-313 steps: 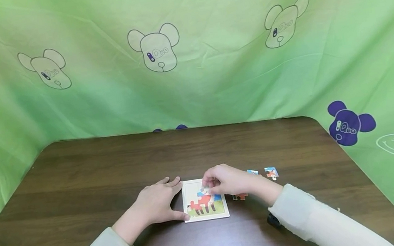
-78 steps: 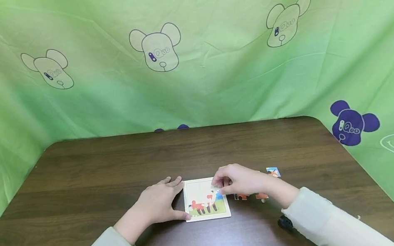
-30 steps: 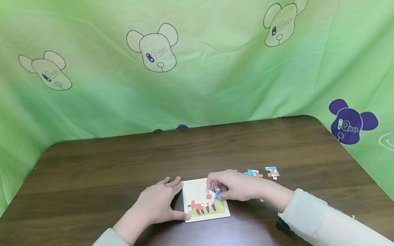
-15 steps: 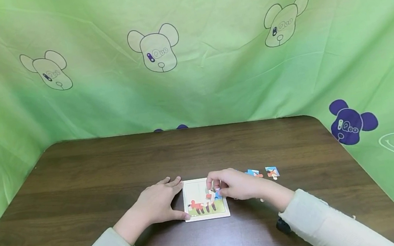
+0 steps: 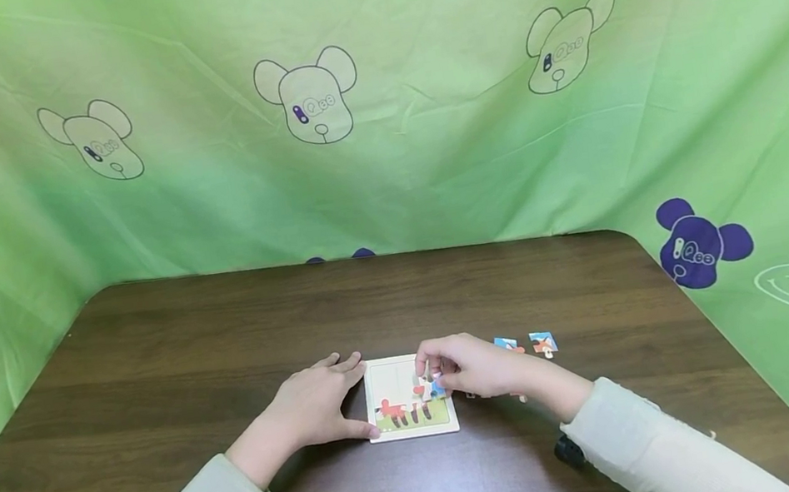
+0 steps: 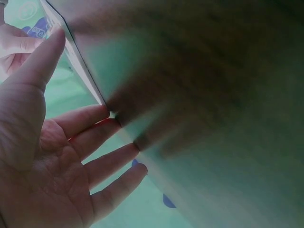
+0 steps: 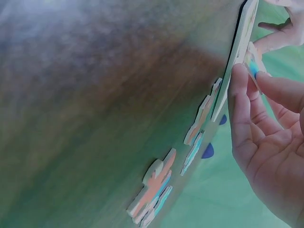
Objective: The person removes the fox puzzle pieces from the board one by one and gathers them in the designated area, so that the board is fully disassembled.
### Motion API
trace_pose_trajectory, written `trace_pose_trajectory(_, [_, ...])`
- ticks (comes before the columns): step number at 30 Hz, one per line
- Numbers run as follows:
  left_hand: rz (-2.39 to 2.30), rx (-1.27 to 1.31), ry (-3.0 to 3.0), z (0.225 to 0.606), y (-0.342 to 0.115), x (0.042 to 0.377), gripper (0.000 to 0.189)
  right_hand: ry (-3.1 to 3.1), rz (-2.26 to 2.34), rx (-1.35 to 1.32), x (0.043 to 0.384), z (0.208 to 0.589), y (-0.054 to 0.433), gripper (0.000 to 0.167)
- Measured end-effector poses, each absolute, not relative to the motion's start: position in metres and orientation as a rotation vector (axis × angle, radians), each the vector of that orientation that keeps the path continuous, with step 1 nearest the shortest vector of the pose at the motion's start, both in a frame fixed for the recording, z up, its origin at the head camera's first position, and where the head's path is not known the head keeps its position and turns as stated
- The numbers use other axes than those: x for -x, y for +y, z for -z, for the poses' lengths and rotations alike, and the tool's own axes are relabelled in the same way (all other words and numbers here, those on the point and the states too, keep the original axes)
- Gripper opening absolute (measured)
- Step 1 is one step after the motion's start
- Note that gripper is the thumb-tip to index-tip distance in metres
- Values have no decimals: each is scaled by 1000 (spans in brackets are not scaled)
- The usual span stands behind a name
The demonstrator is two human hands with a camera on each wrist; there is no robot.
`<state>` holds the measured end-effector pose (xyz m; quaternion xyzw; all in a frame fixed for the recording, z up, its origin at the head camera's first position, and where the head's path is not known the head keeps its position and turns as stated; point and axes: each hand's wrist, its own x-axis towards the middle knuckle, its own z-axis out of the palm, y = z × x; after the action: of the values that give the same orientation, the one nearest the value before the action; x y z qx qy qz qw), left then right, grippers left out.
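Note:
A square white-rimmed puzzle tray [image 5: 413,434] lies on the table, its lower rows showing a red animal with dark legs on green grass. Its upper part is bare board. My left hand [image 5: 314,404] lies spread at the tray's left side, with the thumb on the lower-left corner and the fingertips along the edge. Over the tray's right side, my right hand [image 5: 468,366] pinches a jigsaw piece [image 7: 253,66] with blue on it between thumb and fingers. In the right wrist view this piece stands tilted near the tray. The fingers partly hide it in the head view.
Several loose jigsaw pieces lie right of the tray, among them a blue-and-orange piece [image 5: 543,344] and another piece [image 5: 507,344]; my right forearm hides some. A brown wooden table [image 5: 224,329] extends to a green curtain [image 5: 431,182]. A black device [image 5: 569,451] sits under my right wrist.
Red middle pieces seen in the tray 10.4 s ago are gone from it. Since 2.6 s ago, my right hand has shifted slightly left and taken hold of the blue piece. My left hand stays put.

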<state>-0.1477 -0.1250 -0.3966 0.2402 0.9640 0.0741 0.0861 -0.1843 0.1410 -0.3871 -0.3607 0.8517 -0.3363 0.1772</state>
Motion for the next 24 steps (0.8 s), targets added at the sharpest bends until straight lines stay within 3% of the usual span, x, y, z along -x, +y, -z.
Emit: trace_pose_trajectory(24, [-205,-713,2859,393,-125,146,93,2330,1021,918,178,383,165,25])
